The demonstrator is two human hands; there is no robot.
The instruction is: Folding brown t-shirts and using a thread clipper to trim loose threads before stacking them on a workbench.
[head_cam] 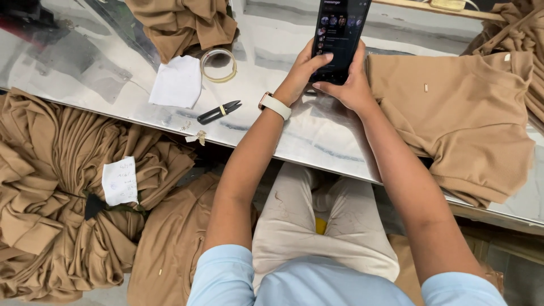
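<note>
Head view: I hold a dark smartphone (340, 37) in both hands above the far part of the shiny metal table (317, 136). My left hand (303, 71) grips the phone's lower left edge, fingers wrapped behind the body and the thumb resting on the lit screen. My right hand (352, 85) cups the lower right corner, fingers closed around the edge. Both grips are closed on the phone; neither hand is free. The phone's long axis runs near to far, with the top end leaning slightly right and cut off by the frame edge. The phone lies directly between my hands, so both are equally close to it. A pale wristwatch (276, 105) sits on my left wrist. To the right of my right hand, a tan shirt (459, 119) lies flat on the table, just beside that hand. To the left, well apart from my left hand, lie black thread snips (219, 112), a roll of clear tape (219, 64) and a white cloth piece (177, 83). A bundle of tan garments (73, 198) with a white paper tag (119, 180) sits near left, below the table edge.
</note>
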